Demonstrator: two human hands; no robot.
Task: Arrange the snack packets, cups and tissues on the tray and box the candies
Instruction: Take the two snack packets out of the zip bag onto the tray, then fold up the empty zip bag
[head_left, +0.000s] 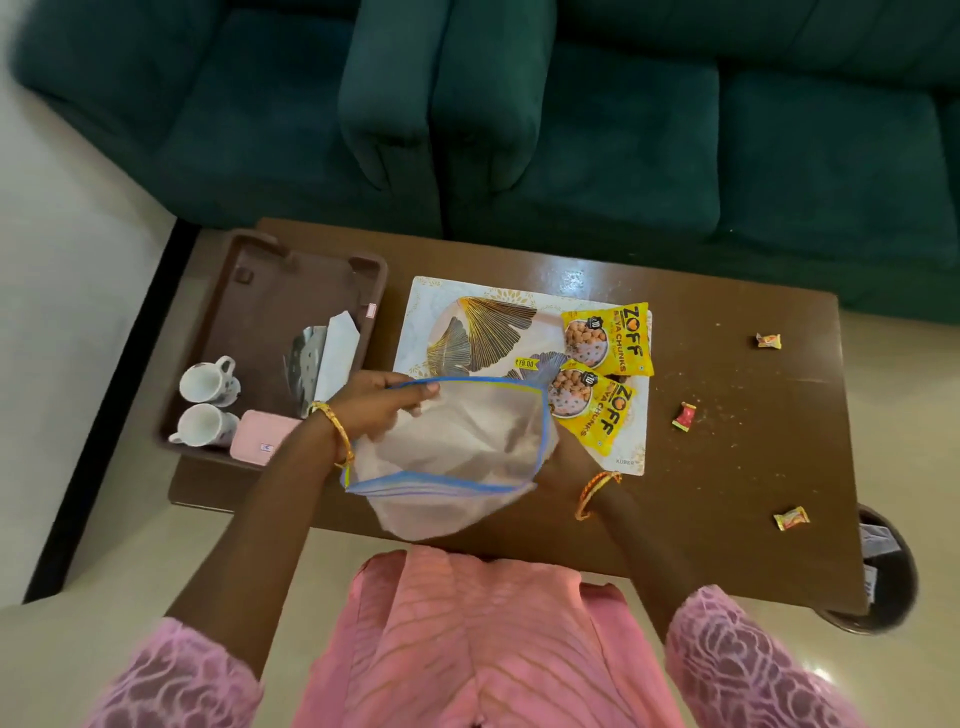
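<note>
Currently, your left hand pinching the clear blue-edged plastic bag at 9 o'clock, right hand's fingers hidden behind it, grip unclear.

The person wears a pink garment with thin raised lines fanning down its front. Both short sleeves, left and right, are a lighter pink lace with a wavy, scalloped pattern. A gold bangle circles the left wrist, and orange-and-gold bangles circle the right.
</note>
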